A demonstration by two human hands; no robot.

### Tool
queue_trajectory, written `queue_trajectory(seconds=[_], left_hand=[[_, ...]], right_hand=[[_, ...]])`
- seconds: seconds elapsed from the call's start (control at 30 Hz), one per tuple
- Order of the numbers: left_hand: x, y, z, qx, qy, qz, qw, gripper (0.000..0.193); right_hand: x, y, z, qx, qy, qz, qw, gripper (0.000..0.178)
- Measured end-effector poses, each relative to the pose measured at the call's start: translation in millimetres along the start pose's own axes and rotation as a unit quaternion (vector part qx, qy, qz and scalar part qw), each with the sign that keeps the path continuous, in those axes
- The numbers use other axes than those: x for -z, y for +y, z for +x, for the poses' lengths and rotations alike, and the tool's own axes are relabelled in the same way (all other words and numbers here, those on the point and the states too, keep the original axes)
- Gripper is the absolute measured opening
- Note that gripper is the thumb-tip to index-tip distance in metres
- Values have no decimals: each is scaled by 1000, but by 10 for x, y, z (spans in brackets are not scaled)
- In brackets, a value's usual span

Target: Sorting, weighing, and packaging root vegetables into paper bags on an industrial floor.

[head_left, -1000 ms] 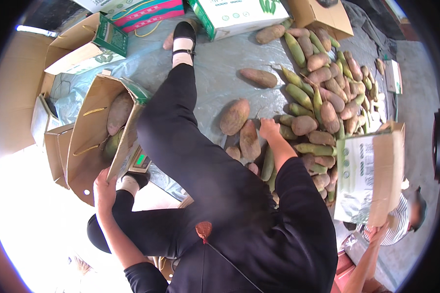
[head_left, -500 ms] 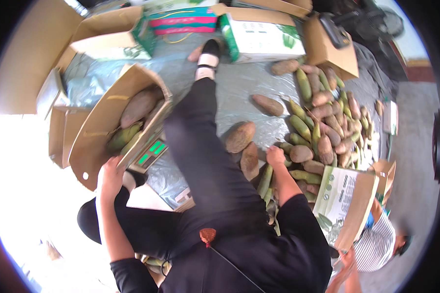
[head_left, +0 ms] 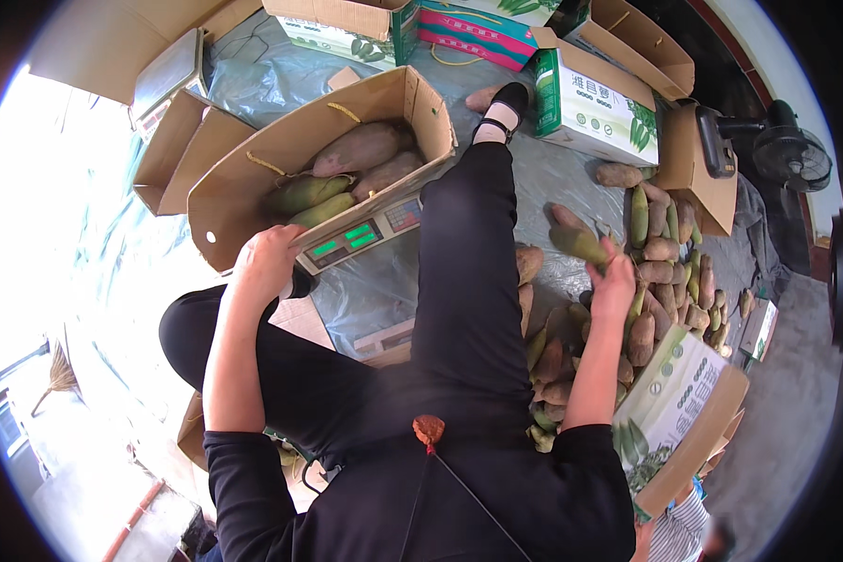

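My left hand (head_left: 265, 260) is closed over the near rim of an open cardboard box (head_left: 217, 192). Inside lie a few green radishes (head_left: 307, 193) and large brownish-pink roots (head_left: 356, 150). The box rests on a digital scale (head_left: 370, 231) whose display glows green. My right hand (head_left: 613, 281) grips a green radish (head_left: 579, 244), blurred by motion, lifted over the plastic sheet. Right beside that hand spreads a heap of radishes and brownish roots (head_left: 661, 250).
A white and green carton (head_left: 670, 403) stands at the lower right, another person's hand near it. Cartons (head_left: 598, 108) line the far side, with a small black fan (head_left: 791, 155) at the far right. My outstretched leg (head_left: 468, 272) lies between box and heap.
My right hand has risen from the heap with a green radish and moved farther out. My left hand stays on the box rim. The view has swung toward the left.
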State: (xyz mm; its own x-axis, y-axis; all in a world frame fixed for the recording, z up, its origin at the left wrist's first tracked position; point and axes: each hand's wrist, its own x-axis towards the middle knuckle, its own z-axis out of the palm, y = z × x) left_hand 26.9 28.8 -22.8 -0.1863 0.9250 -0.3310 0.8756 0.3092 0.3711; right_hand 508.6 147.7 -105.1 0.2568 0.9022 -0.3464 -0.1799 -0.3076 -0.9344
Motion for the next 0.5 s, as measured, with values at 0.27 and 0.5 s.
queue_trajectory(seconds=[0.27,0.5], left_hand=[[-12,-38,-4,-15,7,7,1000,25],[36,47,13,-19,-10,5,1000,26]], right_hand=[[-1343,-1393,-427,211,-301,166,915,22],[-2455,-1123,-790,1,-431,243,869,24]])
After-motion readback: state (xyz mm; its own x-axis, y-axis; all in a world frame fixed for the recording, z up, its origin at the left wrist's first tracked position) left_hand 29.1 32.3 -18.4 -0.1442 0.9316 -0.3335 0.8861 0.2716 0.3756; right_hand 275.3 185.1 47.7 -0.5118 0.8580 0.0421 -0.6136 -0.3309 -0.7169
